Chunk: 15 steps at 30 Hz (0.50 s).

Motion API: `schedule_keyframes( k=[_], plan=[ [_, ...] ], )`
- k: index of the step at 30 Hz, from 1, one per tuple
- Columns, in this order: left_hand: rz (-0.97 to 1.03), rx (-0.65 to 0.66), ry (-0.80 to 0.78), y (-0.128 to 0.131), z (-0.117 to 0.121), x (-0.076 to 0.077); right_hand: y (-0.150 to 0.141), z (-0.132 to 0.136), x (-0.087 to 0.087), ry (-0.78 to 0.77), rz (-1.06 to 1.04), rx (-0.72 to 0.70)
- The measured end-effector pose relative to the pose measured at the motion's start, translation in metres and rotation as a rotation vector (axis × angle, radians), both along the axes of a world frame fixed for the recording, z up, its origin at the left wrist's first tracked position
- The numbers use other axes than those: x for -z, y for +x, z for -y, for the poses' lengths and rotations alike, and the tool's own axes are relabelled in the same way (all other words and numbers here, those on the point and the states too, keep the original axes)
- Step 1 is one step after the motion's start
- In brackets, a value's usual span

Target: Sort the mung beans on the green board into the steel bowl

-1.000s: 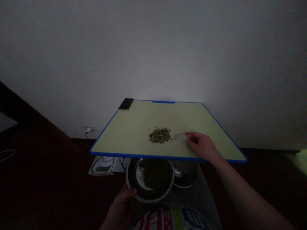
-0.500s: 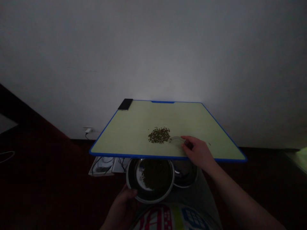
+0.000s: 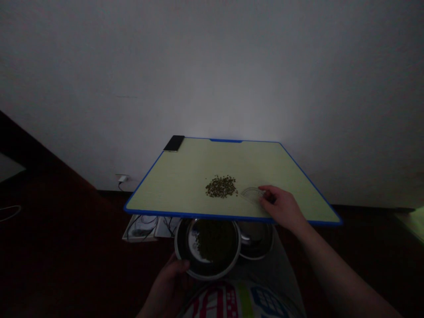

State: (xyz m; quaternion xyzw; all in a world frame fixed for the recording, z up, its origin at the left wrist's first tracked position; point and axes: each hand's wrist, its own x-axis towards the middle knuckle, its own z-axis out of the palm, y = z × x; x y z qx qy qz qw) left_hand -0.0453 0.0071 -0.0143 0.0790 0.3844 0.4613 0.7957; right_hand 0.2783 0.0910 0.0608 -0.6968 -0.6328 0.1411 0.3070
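Between the thumb and fingers of my right hand (image 3: 281,206) is a clear protractor (image 3: 251,192), held low over the pale tabletop, its curved edge toward the left. Just left of it lies a loose pile of small brown-green grains (image 3: 221,187), with a few strays at its edge. Below the table's front edge, my left hand (image 3: 172,274) grips the rim of a metal bowl (image 3: 234,264), thumb over the near left side. Dark grains (image 3: 215,240) cover much of the bowl's bottom. A second metal bowl (image 3: 256,254) sits to its right, partly covered by the first.
The blue-edged table (image 3: 185,172) stands against a grey wall. A black phone (image 3: 174,143) lies at its far left corner. Under the table, a white box with cables (image 3: 141,227) rests at the left. A plug (image 3: 122,179) sits in a wall socket. The room is dim.
My right hand has drawn the protractor a little to the right, away from the pile, leaving a small gap. My left hand and the bowl have stayed in place.
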Motion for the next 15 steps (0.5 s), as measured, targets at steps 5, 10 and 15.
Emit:
schedule_keyframes(
  k=[5,10,15],
  plan=[
    [-0.015,0.023,0.016,-0.001,-0.001,0.002,-0.001,-0.004,0.003,-0.016,0.011,0.009],
    [0.004,0.004,0.044,0.000,-0.003,0.002,-0.009,-0.008,0.000,0.002,0.018,-0.033],
    [-0.019,-0.017,-0.003,0.000,-0.002,0.001,-0.021,-0.013,-0.003,0.007,0.028,-0.072]
  ],
)
